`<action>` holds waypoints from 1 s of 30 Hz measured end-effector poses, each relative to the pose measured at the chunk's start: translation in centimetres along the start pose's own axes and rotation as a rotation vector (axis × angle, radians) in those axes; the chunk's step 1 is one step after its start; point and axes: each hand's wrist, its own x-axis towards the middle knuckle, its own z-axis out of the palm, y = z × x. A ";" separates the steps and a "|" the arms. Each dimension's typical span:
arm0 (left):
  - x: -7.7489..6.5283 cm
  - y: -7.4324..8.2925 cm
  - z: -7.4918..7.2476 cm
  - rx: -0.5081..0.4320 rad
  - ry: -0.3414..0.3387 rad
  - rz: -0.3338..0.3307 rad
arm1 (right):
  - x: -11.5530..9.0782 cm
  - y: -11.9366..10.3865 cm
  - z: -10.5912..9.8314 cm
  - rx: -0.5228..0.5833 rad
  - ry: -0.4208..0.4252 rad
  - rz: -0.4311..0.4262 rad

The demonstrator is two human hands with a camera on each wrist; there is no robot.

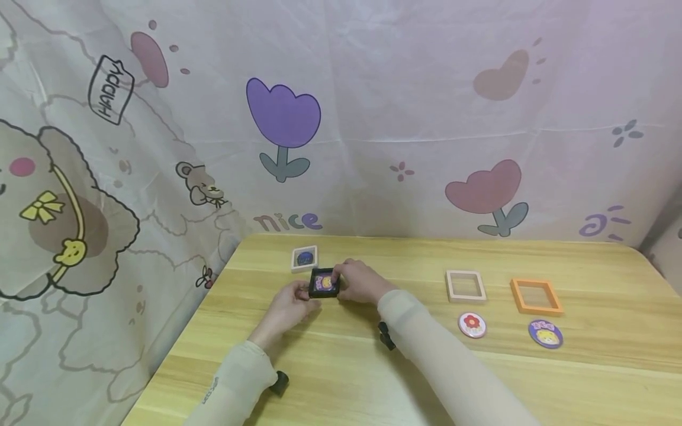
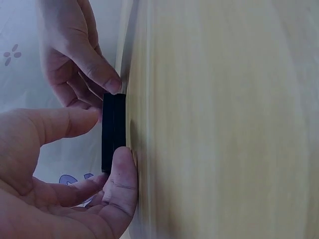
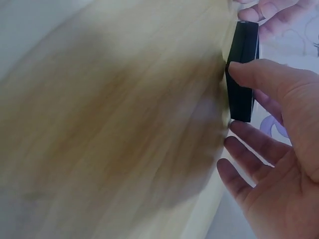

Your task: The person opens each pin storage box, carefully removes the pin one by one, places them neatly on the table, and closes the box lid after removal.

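Both hands hold a small black square display frame (image 1: 323,294) low over the table, near its back left part. Inside it is a purple badge (image 1: 322,283) with a yellow cartoon animal. My left hand (image 1: 286,309) grips the left side of the frame. On the opposite side, my right hand (image 1: 361,281) holds it, with a finger reaching over the right rim. Seen edge-on in the left wrist view, the black frame (image 2: 113,132) sits between the fingers of both hands. In the right wrist view, the thumb (image 3: 249,73) presses the black frame's side.
Just behind the hands lies a white square frame (image 1: 295,260) with a dark blue round piece in it. Farther right are a pale pink frame (image 1: 449,287) and an orange frame (image 1: 539,310). In front of them lie a red-flower badge (image 1: 472,325) and a purple badge (image 1: 546,333). A printed curtain (image 1: 373,195) hangs behind.
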 end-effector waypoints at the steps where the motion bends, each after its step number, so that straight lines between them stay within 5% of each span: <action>1: 0.0 0.0 0.0 -0.006 0.000 0.004 | -0.1 0.0 0.0 -0.002 0.002 -0.001; 15: -0.4 0.1 0.4 -0.021 -0.005 0.050 | -1.4 0.6 -0.4 0.054 -0.017 -0.068; 30: -1.2 0.1 1.0 0.106 -0.001 0.097 | -2.4 -0.1 0.0 0.070 -0.144 -0.074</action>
